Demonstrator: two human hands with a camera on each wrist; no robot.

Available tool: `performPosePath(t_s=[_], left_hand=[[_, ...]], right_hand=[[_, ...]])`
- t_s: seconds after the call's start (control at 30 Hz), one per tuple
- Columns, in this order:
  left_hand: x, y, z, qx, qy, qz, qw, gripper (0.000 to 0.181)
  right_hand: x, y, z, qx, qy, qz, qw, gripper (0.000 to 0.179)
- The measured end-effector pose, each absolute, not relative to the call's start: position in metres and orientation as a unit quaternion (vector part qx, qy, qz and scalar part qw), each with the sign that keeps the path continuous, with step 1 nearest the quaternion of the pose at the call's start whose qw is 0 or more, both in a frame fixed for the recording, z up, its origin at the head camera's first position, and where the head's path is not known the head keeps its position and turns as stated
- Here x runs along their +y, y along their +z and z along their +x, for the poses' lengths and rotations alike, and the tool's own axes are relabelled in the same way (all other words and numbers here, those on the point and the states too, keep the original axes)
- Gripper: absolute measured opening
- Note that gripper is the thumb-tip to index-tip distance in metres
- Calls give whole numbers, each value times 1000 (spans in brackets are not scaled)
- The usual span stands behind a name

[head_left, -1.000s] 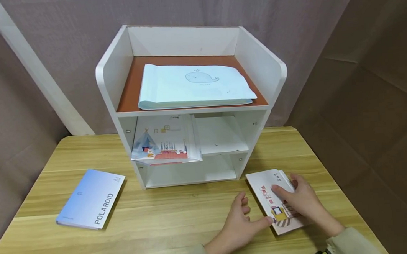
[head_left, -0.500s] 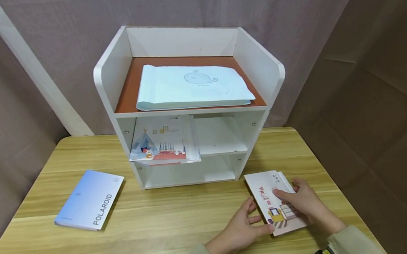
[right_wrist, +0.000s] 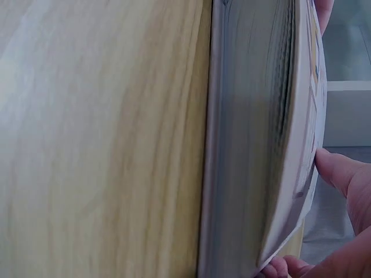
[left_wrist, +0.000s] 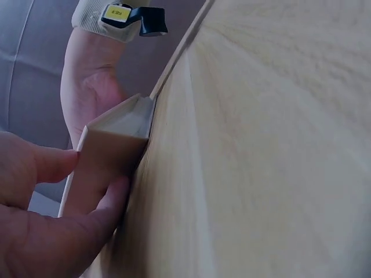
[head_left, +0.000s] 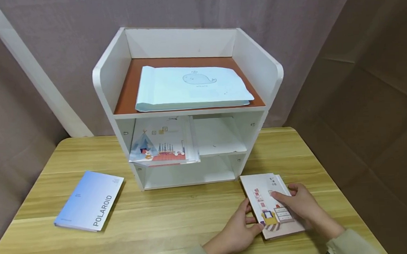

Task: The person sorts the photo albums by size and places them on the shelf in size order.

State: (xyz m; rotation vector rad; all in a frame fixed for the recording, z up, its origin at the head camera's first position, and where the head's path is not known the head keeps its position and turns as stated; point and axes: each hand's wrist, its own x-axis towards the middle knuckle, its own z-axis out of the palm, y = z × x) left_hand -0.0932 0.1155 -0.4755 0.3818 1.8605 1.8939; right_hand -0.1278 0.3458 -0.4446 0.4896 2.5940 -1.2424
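A thick hardcover book [head_left: 257,201] with a pale pink cover, printed with a yellow armchair and a chest of drawers, lies flat on the table at the right. My left hand [head_left: 238,228] holds it at the spine, its thumb at the cover's edge. In the left wrist view, a finger lies along the spine [left_wrist: 98,168] low by the tabletop. My right hand [head_left: 302,204] grips the far right part, thumb over the cover and fingers at the edge. The page edges [right_wrist: 249,127] fill the right wrist view, with the cover bowed slightly.
A white shelf unit [head_left: 269,70] stands behind. On its brown top lies a whale-printed booklet [head_left: 194,87]; illustrated booklets [head_left: 159,142] jut from the middle shelf. A blue-white POLAROID book [head_left: 90,202] lies on the table [head_left: 167,228] at left. Drapes enclose the back and right.
The book has slid slightly left toward the shelf unit's corner. My left fingers have come in against its spine, while the right hand has moved along with the book.
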Motion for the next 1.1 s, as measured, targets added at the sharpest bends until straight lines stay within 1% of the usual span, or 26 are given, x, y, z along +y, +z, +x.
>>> performPosePath(t_s=[0.27, 0.4, 0.5, 0.77, 0.9, 1.1], left_hand=[[100, -475, -95, 696, 663, 160, 225, 76], [89, -472, -98, 695, 660, 171, 229, 76], [80, -471, -99, 695, 655, 181, 234, 76], [58, -469, -102, 675, 660, 194, 268, 73], [50, -467, -101, 673, 664, 200, 257, 70], [38, -458, -98, 680, 667, 200, 231, 63]], right_hand=[[342, -449, -126, 879, -429, 180, 103, 100], [339, -447, -124, 882, -426, 177, 100, 93], [334, -446, -122, 869, -453, 171, 100, 86], [321, -445, -120, 819, -542, 158, 107, 80], [317, -446, -120, 771, -608, 150, 117, 77], [313, -443, -118, 753, -633, 128, 126, 68]])
